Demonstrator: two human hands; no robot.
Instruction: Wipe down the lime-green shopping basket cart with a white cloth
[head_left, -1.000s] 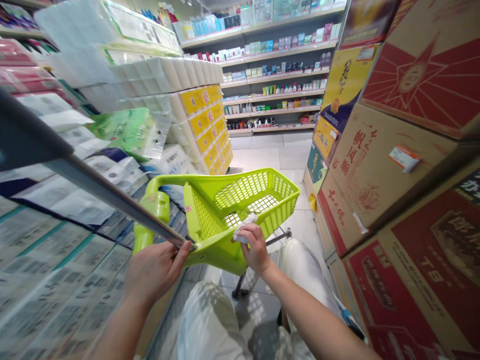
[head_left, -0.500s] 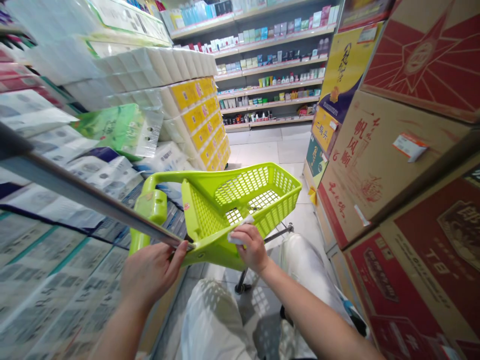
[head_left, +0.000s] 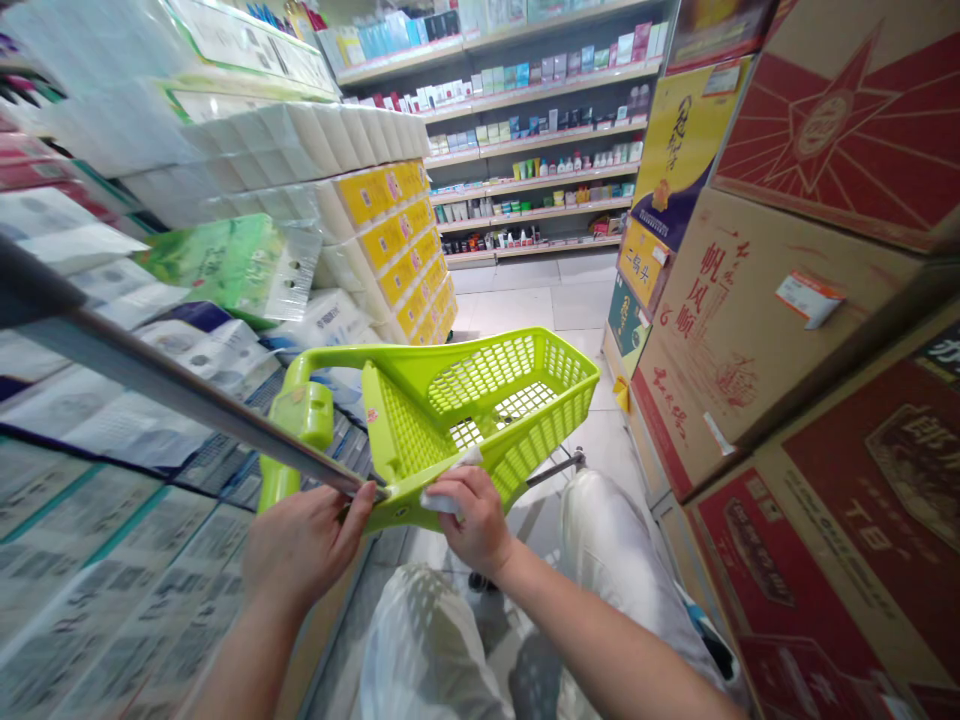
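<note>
A lime-green shopping cart point(head_left: 405, 425) with a lattice basket lies tilted before me. My left hand point(head_left: 307, 545) is closed around the lower end of a grey metal tube point(head_left: 202, 385), where it meets the cart's near rim. The tube runs up past the left edge of the view. Pressed against the outside of that rim is a folded white wipe point(head_left: 446, 490), pinched in my right hand point(head_left: 476, 520). Whether it is cloth or paper I cannot tell. My right palm is hidden from view.
Packs of tissue point(head_left: 300, 135) and yellow-printed packages point(head_left: 401, 240) are stacked on the left. Cardboard cartons point(head_left: 720, 310) line the right side closely. Shelves of small bottles and boxes point(head_left: 540, 165) stand at the back, beyond a tiled floor point(head_left: 517, 305). My knees point(head_left: 427, 630) are under the cart.
My right hand has slid the white wipe leftward and slightly down along the cart's near rim, closer to my left hand. My left hand keeps its hold on the tube.
</note>
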